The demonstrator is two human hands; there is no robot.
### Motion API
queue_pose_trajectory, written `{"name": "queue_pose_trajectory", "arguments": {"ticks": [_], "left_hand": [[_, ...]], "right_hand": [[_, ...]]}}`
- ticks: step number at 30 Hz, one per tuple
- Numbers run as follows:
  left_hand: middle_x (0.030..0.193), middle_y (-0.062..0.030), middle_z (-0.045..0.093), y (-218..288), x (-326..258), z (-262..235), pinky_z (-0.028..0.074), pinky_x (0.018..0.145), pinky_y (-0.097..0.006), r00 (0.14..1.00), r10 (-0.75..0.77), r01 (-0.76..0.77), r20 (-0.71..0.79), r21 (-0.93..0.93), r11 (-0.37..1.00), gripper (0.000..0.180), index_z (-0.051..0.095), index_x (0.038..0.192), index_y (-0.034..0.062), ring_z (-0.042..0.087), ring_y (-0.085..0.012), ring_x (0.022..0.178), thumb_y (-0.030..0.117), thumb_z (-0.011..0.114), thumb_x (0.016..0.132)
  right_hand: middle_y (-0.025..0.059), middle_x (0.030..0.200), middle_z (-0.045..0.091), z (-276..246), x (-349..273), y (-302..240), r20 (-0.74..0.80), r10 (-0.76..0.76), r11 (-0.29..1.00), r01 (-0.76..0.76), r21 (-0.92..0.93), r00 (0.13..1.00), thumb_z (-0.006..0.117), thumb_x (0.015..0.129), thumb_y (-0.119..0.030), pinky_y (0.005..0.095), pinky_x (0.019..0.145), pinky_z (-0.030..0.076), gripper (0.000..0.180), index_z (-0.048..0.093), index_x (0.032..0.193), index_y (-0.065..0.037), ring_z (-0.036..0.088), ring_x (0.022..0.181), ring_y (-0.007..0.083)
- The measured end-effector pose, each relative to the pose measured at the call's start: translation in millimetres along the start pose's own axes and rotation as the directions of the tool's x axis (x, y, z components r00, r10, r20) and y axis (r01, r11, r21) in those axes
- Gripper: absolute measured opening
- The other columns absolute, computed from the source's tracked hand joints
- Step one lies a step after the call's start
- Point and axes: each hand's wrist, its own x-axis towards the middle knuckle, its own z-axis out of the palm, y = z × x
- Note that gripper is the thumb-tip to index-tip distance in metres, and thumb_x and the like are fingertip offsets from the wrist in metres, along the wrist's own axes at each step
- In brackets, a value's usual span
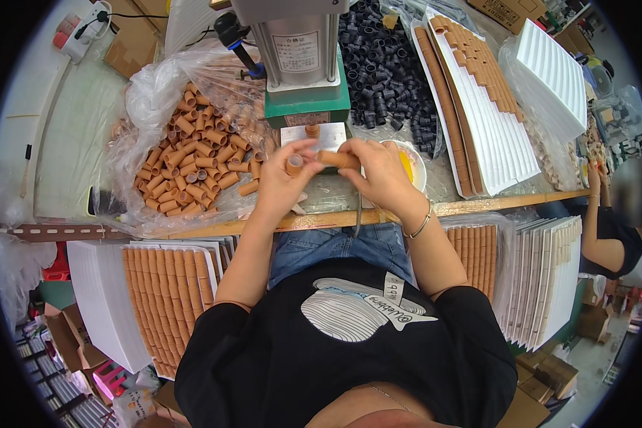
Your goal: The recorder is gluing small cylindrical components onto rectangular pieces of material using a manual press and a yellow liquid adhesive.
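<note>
- Black T-shirt (250, 357) fills the lower middle, nearest the camera.
- Left hand (274, 182) curls round an open-ended brown tube (294, 165).
- Right hand (381, 171) pinches a second brown tube (333, 160), held sideways between the hands, just before the green-based press (307, 103).
- Loose brown tubes (217, 137) heap in clear plastic (153, 89) at left; black fittings (389, 78) lie beyond the right hand.

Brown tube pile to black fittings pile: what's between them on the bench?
In the head view, the green-based press stands between the brown tube pile and the black fittings pile.
</note>
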Motion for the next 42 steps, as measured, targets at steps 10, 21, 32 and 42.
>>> {"name": "queue_pose_trajectory", "arguments": {"ticks": [10,21,32,42], "left_hand": [[0.087,-0.012,0.069,-26.4,43.9,-31.5,0.051,0.072,-0.033,0.972,0.027,0.033,-0.234,0.249,0.968,0.029,0.062,0.107,0.0009,0.067,-0.0208,0.08,0.009,0.071,0.081],[0.108,-0.0122,0.063,7.9,-17.8,-33.8,0.052,0.077,-0.027,0.975,-0.091,0.162,0.202,-0.372,0.914,0.044,0.046,0.128,0.0004,0.064,-0.0173,0.095,0.009,0.065,0.09],[0.093,-0.009,0.063,-0.1,-22.6,34.4,0.05,0.075,-0.031,0.999,-0.023,0.018,0.028,0.171,0.985,0.039,0.05,0.099,0.0041,0.063,-0.0194,0.088,0.006,0.079,0.073],[0.099,-0.0119,0.06,7.8,-31.9,-50.2,0.046,0.084,-0.035,0.964,0.211,-0.07,-0.164,0.606,0.793,0.034,0.061,0.103,0.0034,0.06,-0.0282,0.095,0.003,0.074,0.072]], "right_hand": [[0.0106,0.108,0.058,60.3,59.8,13.4,-0.114,0.122,0.992,-0.119,0.037,0.986,0.071,0.08,-0.024,0.0458,0.08,0.037,0.034,0.055,0.107,-0.011,0.052,0.103,0.032],[0.009,0.11,0.055,24.4,16.5,-7.3,-0.212,0.066,0.995,-0.08,-0.059,0.975,0.08,0.072,-0.029,0.0382,0.082,0.042,0.061,0.056,0.125,-0.012,0.053,0.098,0.0247],[0.0061,0.075,0.059,24.4,-23.1,-4.7,-0.152,0.216,0.845,-0.106,0.525,0.965,0.076,0.079,-0.019,0.0281,0.055,0.045,0.021,0.068,0.091,-0.004,0.054,0.057,0.0152],[0.0103,0.077,0.067,-5.6,-5.8,106.3,-0.428,0.39,0.909,-0.416,0.034,0.815,0.074,0.08,-0.035,0.0378,0.064,0.051,0.024,0.074,0.082,-0.01,0.065,0.067,0.0293]]}}
